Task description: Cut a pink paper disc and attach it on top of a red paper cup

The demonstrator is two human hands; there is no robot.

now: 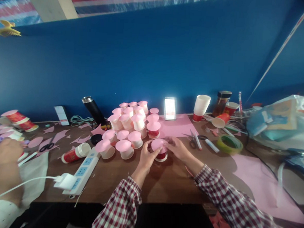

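Note:
A pink paper disc (pixel 158 144) sits on top of an upside-down red paper cup (pixel 161 156) at the near middle of the table. My left hand (pixel 147 157) closes on the disc from the left, its thumb lying over the paper. On the other side my right hand (pixel 178 150) grips the disc's right edge, its fingers bent together. Just behind and to the left stand several upturned white cups (pixel 126 123) capped with similar pink discs. Behind my hands, a red cup (pixel 153 132) bears a disc as well.
A power strip (pixel 84 170) with a white charger lies left. Pink paper (pixel 178 126), scissors (pixel 200 138), green tape (pixel 229 144) and stacked cups (pixel 201 104) are right. A tipped cup stack (pixel 73 153) lies near the strip. Another person's hand (pixel 7 154) is far left.

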